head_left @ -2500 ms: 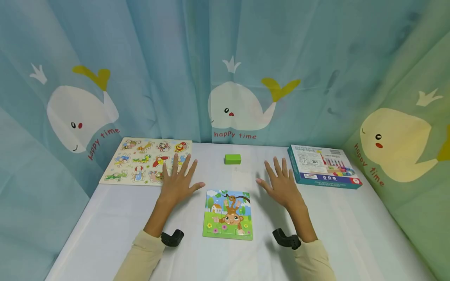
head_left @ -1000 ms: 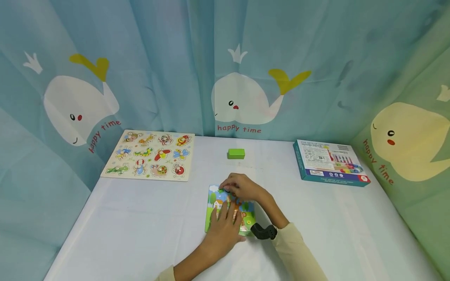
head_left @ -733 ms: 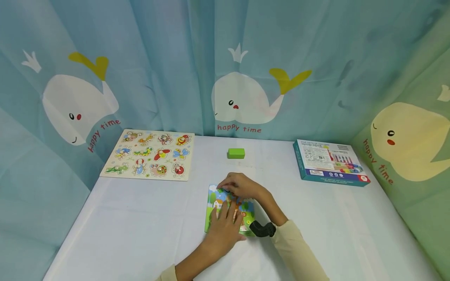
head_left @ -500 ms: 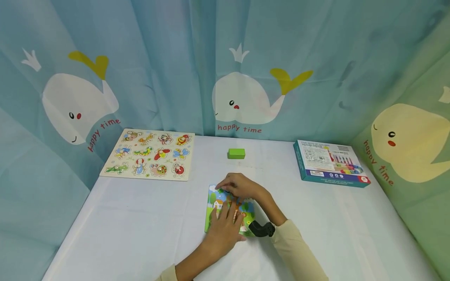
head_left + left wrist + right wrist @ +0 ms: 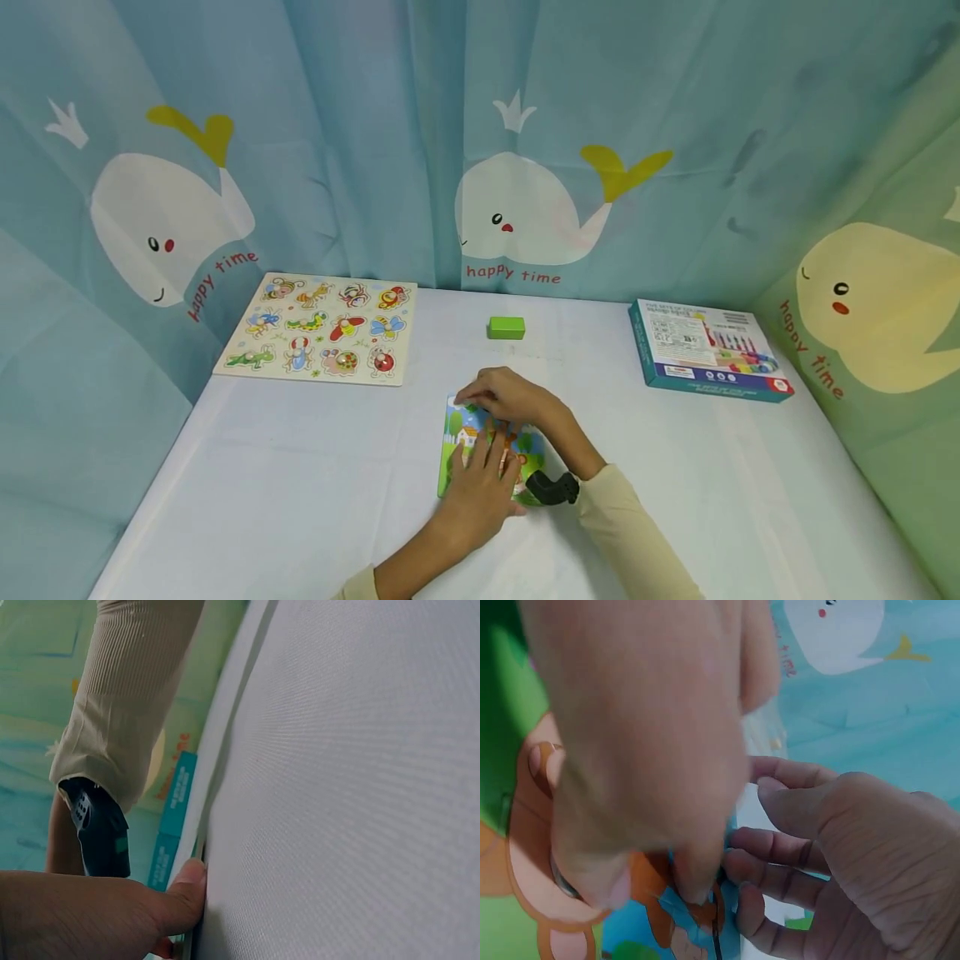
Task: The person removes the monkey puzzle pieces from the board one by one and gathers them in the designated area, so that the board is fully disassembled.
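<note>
A square jigsaw puzzle (image 5: pixel 455 427) with a monkey picture lies on the table in the head view, mostly covered by both hands. My left hand (image 5: pixel 476 496) rests on it with fingers spread over the picture. At its far edge, near the far left corner, my right hand (image 5: pixel 512 397) has its fingers curled and its thumb and fingertips on the puzzle's border. The right wrist view shows a thin translucent strip (image 5: pixel 766 733) close to the thumb; its kind is unclear. In the left wrist view the left thumb (image 5: pixel 190 882) lies by the puzzle's near edge.
A board with insect pieces (image 5: pixel 318 329) lies at the far left. Beyond the puzzle stands a green block (image 5: pixel 506 328), and a flat teal box (image 5: pixel 708 350) lies at the far right. A whale-print curtain (image 5: pixel 360 150) borders the white table (image 5: pixel 300 475).
Both hands were spread above the table beside the puzzle; they have come together onto it. In the last second the right hand has slid slightly left along the far edge; the left stays put.
</note>
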Motion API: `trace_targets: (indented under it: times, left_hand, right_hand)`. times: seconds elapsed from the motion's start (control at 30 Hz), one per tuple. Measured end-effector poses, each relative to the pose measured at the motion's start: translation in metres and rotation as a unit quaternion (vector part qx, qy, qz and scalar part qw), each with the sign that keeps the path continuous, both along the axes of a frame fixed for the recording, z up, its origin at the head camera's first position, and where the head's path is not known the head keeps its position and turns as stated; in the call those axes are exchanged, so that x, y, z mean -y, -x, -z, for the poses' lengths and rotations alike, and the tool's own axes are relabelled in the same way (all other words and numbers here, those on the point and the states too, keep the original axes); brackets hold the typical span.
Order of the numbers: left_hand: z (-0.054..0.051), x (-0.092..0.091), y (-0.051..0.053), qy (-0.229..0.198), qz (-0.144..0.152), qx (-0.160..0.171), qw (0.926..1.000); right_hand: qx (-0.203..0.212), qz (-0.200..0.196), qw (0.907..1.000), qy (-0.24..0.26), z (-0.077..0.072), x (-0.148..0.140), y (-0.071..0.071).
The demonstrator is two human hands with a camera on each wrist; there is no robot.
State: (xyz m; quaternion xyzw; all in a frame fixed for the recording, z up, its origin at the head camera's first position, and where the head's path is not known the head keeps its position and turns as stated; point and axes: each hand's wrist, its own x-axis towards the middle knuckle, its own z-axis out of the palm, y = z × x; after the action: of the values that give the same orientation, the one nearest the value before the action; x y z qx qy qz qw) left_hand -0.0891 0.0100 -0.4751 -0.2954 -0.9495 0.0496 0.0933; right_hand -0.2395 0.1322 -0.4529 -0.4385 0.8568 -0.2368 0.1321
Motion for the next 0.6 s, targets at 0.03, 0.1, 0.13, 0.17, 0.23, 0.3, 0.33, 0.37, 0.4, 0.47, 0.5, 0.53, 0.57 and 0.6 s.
trace_targets:
  times: [0.03,0.1,0.13,0.17,0.23,0.3,0.33,0.37,0.4,0.47,0.5,0.53,0.57,0.6]
  left_hand:
    - [0.0,0.0,0.0,0.001,0.0,-0.003,1.0]
    - [0.0,0.001,-0.001,0.004,0.001,-0.011,0.9999]
    - [0.0,0.001,-0.001,0.006,0.001,-0.015,0.9999]
    - [0.001,0.001,-0.001,0.006,0.002,-0.018,0.9998]
    - [0.001,0.001,-0.001,0.004,0.001,-0.022,0.9998]
    - [0.002,0.001,0.0,0.0,0.001,-0.021,0.9998]
    - [0.002,0.0,0.0,-0.001,0.0,-0.019,0.9998]
    - [0.003,0.0,0.001,-0.003,-0.001,-0.015,0.9999]
    - [0.003,0.0,0.001,-0.004,-0.001,-0.011,0.9999]
    - [0.002,0.0,0.001,-0.005,-0.001,-0.003,1.0]
    - [0.002,0.0,0.002,-0.005,-0.002,0.002,1.0]
    - [0.002,-0.001,0.002,-0.005,-0.002,0.005,1.0]
    - [0.002,-0.001,0.002,-0.005,-0.002,0.009,0.9999]
    - [0.001,-0.001,0.002,-0.004,-0.003,0.013,0.9999]
  right_hand:
    - [-0.009,-0.002,1.0,-0.003,0.001,0.001,0.0]
    - [-0.026,-0.007,0.9996,-0.006,0.004,0.004,0.001]
    - [-0.032,-0.009,0.9994,-0.007,0.005,0.006,0.001]
    - [-0.035,-0.008,0.9993,-0.008,0.006,0.007,0.001]
    - [-0.034,-0.006,0.9994,-0.007,0.007,0.009,0.001]
    - [-0.03,-0.003,0.9995,-0.006,0.008,0.011,0.001]
    - [-0.03,-0.003,0.9995,-0.003,0.008,0.012,0.001]
    - [-0.029,-0.002,0.9996,-0.002,0.008,0.012,0.001]
    - [-0.03,-0.002,0.9996,0.001,0.008,0.013,0.001]
    - [-0.034,-0.003,0.9994,0.007,0.009,0.013,0.001]
    - [-0.041,-0.006,0.9991,0.012,0.009,0.014,0.002]
    - [-0.046,-0.007,0.9988,0.015,0.01,0.014,0.002]
    - [-0.05,-0.007,0.9986,0.017,0.01,0.014,0.002]
    - [-0.054,-0.008,0.9983,0.02,0.01,0.014,0.002]
